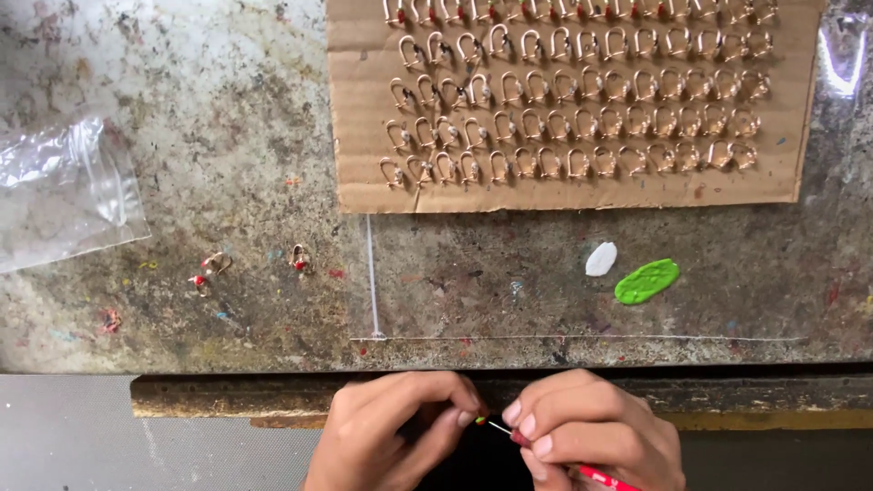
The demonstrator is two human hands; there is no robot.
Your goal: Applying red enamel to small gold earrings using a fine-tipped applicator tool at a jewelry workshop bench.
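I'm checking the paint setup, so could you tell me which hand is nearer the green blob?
Right. The right hand is below the green blob, just left of it; the left hand sits farther left.

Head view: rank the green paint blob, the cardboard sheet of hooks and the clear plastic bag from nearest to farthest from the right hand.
From the right hand:
1. Green paint blob, just above, slightly right.
2. Cardboard sheet of hooks, farther up the bench.
3. Clear plastic bag, far upper left.
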